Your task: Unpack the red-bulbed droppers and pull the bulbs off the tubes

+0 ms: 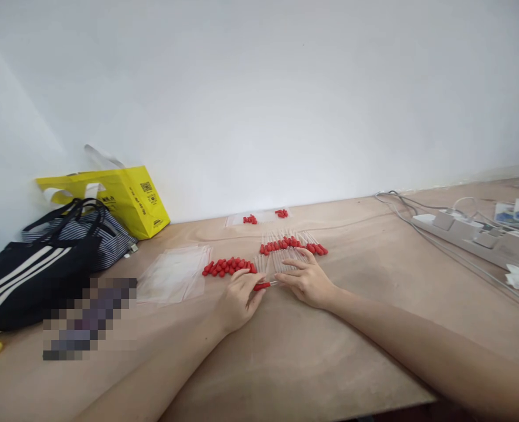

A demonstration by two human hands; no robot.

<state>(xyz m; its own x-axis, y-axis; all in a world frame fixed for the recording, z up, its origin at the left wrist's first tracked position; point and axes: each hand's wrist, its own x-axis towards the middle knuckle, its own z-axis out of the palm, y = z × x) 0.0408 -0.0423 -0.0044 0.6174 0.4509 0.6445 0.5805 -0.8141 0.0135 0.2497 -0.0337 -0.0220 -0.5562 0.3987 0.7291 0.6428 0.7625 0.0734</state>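
My left hand (241, 299) pinches a red rubber bulb (261, 286) between thumb and fingers. From it a thin clear tube (274, 282) runs to my right hand (305, 280), whose fingertips close on its other end; together they look like a dropper. Just beyond my hands lie loose clear tubes (285, 261), partly covered by my right fingers. A heap of red bulbs (228, 267) sits left of the tubes. Further back is a row of red-ended droppers (281, 244), their clear stems pointing toward the wall.
Clear plastic bags (173, 275) lie stacked at left. At the wall, another clear bag (237, 220) bears red-ended pieces. A yellow bag (149, 202), a black bag (34, 281) and a blurred-out item (90, 319) occupy the left. A power strip (465, 237) with cables stands right.
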